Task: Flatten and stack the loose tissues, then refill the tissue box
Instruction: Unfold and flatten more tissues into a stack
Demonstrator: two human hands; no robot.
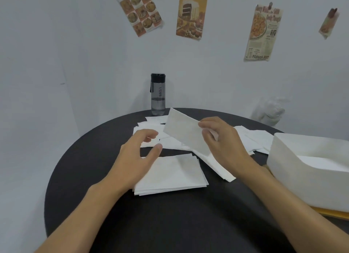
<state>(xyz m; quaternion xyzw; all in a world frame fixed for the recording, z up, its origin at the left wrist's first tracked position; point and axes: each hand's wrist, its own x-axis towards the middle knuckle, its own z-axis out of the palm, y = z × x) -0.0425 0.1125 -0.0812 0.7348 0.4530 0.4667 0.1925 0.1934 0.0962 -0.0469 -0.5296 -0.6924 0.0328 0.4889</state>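
In the head view both forearms reach in from the near edge over the round dark table (90, 167). The right hand (222, 141) is raised above the tabletop, its thumb and fingertips pinching the right end of a single tissue (186, 132). That tissue hangs clear of the table as a flat rectangle, its long axis running from far left down towards near right. The left hand (136, 158) is released, fingers loosely curved with the thumb spread apart, holding nothing. It sits over the left edge of the stack (175, 175), though whether it touches cannot be told. The stack lies flat in the middle of the table, long side roughly left to right, edges slightly stepped. Loose tissues (151, 126) lie scattered behind it, spreading right towards the tissue box (294, 158). The box is white and open-topped, resting on something yellow (330, 213); its inside shows only white, so its contents cannot be told. A grey bottle (158, 94) stands upright at the table's far edge.
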